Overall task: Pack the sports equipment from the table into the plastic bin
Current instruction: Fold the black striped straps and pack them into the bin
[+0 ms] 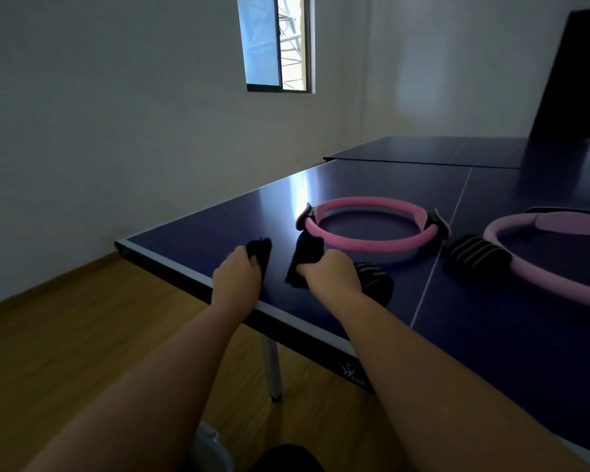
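Pickup: my left grip (239, 272) clutches a black pad (260, 250), my right grip (331, 272) a second pad (304, 264) at its three o'clock. Next, I'd lift both for the bin.

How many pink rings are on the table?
2. A bright pink ring lies just beyond the right hand; a paler pink ring farther right, cut off by the picture's edge. Others may be hidden.
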`<state>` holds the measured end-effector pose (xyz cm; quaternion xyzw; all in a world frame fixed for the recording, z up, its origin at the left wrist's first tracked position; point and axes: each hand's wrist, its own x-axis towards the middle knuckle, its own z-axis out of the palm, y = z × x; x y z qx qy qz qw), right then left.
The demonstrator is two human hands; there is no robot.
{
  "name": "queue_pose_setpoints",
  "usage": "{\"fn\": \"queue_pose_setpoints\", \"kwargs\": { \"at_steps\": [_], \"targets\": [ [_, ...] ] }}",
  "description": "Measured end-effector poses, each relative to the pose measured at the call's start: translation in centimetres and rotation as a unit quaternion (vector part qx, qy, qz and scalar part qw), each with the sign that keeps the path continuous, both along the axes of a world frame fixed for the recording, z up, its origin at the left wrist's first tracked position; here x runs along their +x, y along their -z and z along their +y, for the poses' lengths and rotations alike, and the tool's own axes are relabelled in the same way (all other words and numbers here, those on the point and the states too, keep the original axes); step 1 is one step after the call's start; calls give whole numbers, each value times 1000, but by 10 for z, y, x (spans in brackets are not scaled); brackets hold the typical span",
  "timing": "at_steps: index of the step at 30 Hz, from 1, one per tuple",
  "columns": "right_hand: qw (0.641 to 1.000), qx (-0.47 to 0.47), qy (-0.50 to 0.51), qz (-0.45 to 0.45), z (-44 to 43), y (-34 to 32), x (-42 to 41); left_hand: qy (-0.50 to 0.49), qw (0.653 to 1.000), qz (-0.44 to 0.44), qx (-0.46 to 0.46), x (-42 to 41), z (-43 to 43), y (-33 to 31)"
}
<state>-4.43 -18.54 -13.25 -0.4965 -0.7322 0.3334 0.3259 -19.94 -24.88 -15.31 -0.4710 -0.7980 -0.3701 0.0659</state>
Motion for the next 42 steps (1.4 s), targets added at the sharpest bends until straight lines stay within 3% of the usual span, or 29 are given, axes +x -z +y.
{"fn": "queue_pose_setpoints", "kwargs": {
  "at_steps": [3,4,6,8,10,15,23,25,28,32,39,42],
  "targets": [
    [992,16,12,122,-2,-23,20,41,953,-279,111,29,-1,-33],
    [990,18,23,140,0,-28,28,51,921,-362,132,42,2,-43],
    [986,23,46,157,4,-37,53,88,820,-542,163,77,7,-58],
    [986,23,62,152,9,-39,77,111,759,-625,145,106,13,-60],
    [987,4,72,142,15,-35,102,128,743,-648,102,127,19,-55],
    [988,-18,100,119,23,-20,149,164,758,-630,39,145,37,-42],
    [988,-24,98,118,34,-4,175,66,800,-592,64,156,46,-36],
    [991,-17,97,87,38,-4,178,49,810,-582,53,160,46,-37],
    [992,15,117,35,49,-7,183,23,856,-517,6,161,56,-29],
    [966,70,224,-109,62,-20,204,101,852,-513,11,171,67,-28],
    [956,34,247,-154,89,-32,232,138,886,-441,-45,199,72,-31],
    [957,43,234,-165,97,-32,234,138,891,-432,-21,206,76,-33]
  ]
}}
